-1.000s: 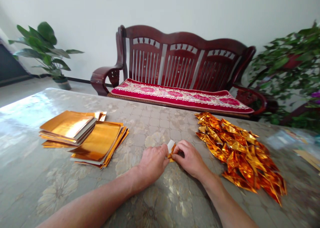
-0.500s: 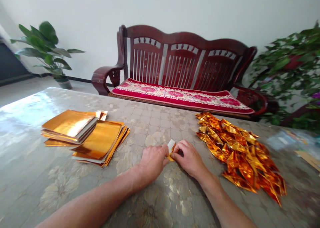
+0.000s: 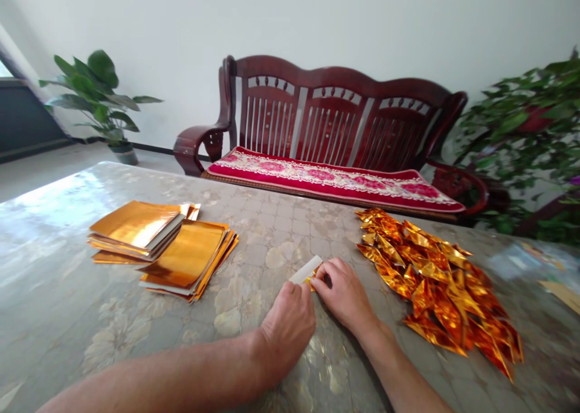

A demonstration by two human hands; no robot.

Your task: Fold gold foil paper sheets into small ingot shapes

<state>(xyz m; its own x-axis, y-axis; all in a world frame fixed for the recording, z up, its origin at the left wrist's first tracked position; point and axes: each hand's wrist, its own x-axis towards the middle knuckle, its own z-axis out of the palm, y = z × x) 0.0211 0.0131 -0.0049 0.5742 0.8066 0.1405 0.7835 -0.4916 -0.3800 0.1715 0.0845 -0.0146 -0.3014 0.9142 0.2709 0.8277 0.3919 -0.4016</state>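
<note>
Between my hands, low over the table, is a partly folded sheet of gold foil paper (image 3: 306,270), its pale underside facing up in a narrow strip and a little gold showing near the right fingers. My left hand (image 3: 290,316) is closed at the strip's near edge, knuckles up, its fingertips mostly hidden. Thumb and forefinger of my right hand (image 3: 342,289) pinch the strip's right end. To the left lie stacks of flat gold foil paper (image 3: 185,253). On the right is a heap of folded gold foil pieces (image 3: 435,286) with pointed ends.
A patterned cover lies over the table (image 3: 258,220). Beyond its far edge stands a dark red wooden bench (image 3: 335,99) with a red floral cushion (image 3: 335,177). Clear plastic packaging (image 3: 530,262) rests at the right. Potted plants (image 3: 104,99) flank the bench.
My left hand has shifted nearer to me and turned, uncovering more of the pale strip. The right hand keeps its pinch. The whole view has shifted slightly.
</note>
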